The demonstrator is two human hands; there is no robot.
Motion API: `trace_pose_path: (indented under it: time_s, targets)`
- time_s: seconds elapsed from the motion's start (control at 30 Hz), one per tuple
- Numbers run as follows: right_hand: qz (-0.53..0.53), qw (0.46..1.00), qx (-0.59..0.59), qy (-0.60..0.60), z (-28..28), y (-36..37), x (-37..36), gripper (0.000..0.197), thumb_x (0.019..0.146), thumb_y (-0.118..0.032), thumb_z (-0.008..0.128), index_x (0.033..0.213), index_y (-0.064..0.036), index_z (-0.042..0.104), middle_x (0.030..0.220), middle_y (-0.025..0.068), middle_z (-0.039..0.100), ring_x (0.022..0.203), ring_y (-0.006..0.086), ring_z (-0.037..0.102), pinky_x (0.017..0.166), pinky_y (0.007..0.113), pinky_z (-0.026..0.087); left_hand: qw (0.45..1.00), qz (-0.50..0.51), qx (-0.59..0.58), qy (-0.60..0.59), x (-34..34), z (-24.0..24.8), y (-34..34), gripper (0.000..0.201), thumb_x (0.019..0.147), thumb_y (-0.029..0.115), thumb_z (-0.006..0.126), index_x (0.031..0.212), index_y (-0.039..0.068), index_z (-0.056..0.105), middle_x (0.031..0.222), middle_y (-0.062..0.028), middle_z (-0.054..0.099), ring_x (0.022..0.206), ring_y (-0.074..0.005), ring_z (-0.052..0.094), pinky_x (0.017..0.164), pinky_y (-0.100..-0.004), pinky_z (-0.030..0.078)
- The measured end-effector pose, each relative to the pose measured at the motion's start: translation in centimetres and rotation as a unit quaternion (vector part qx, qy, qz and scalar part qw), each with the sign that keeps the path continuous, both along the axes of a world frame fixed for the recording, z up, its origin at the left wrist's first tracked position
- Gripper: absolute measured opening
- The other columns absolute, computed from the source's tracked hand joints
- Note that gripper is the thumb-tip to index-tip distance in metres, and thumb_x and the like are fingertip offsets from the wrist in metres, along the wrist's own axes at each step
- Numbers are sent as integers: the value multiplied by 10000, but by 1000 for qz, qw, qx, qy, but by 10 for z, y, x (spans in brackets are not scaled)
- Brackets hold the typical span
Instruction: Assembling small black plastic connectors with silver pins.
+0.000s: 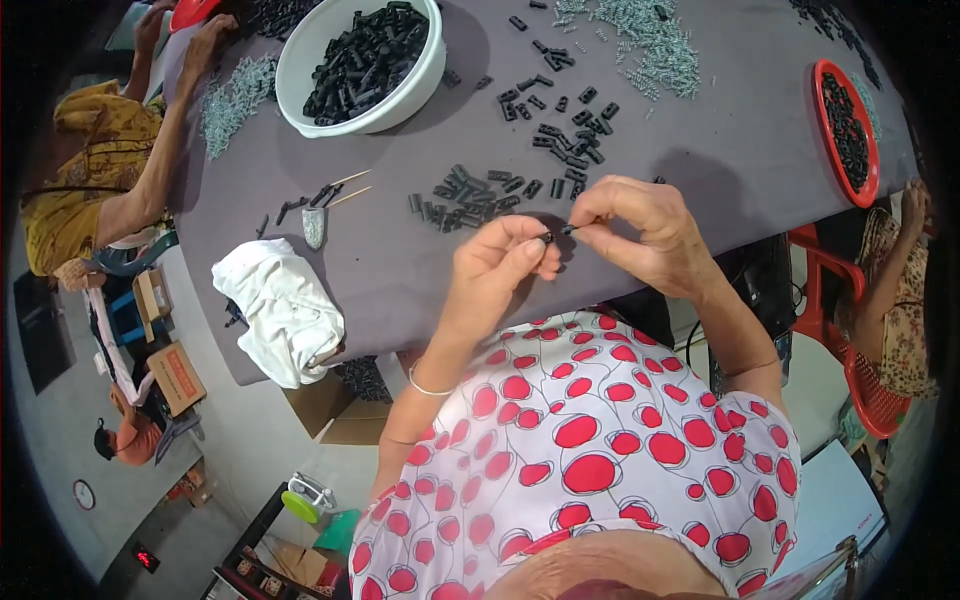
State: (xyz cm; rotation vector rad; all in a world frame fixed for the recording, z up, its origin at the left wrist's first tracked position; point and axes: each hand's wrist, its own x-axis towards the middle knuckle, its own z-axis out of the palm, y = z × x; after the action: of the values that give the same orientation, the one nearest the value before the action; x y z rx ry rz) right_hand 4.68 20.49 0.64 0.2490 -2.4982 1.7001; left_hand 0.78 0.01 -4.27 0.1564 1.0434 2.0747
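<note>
Above the table's near edge, my left hand (488, 268) pinches a small black plastic part (546, 238) between thumb and fingers. Just to its right, my right hand (645, 235) has thumb and forefinger closed on a tiny dark piece (568, 229). The two pieces nearly meet; whether they touch is too small to tell. Left of my hands lies a loose heap of short black plastic parts (462, 190). More black parts (570, 145) are scattered farther back on the grey tablecloth (400, 280).
A white bowl (432, 75) full of black parts stands far left. Silvery pieces like springs (660, 50) lie at the back. White cloth (278, 310), wooden sticks (350, 192) and a red tray (872, 170) rest on the table. Co-workers sit left (110, 190) and right (900, 300).
</note>
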Motion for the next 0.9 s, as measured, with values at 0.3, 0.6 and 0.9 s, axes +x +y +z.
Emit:
trace_pose_path:
  time_s: [0.3, 0.6, 0.9]
  targets:
    - [-30, 993, 52, 101, -1, -9, 1, 140, 758, 29, 656, 885, -20, 624, 794, 81, 630, 688, 230, 629, 577, 301, 492, 995, 48, -67, 50, 10, 18, 4, 194, 947, 89, 551, 1087, -45, 548, 918, -84, 636, 807, -120, 585, 760, -259, 493]
    - [-27, 994, 53, 93, -2, -8, 5, 180, 743, 73, 662, 899, -9, 624, 827, 100, 655, 739, 219, 652, 634, 287, 510, 992, 37, -107, 51, 12, 30, 7, 196, 949, 114, 556, 1066, -43, 560, 896, -68, 636, 773, -105, 578, 734, -244, 491]
    - [-43, 994, 31, 93, -8, -12, 6, 132, 748, 40, 656, 867, -10, 629, 803, 91, 642, 704, 232, 638, 587, 299, 500, 989, 39, -135, 44, 14, 31, 9, 201, 953, 136, 553, 1060, -33, 568, 869, -51, 632, 745, -94, 578, 710, -229, 492]
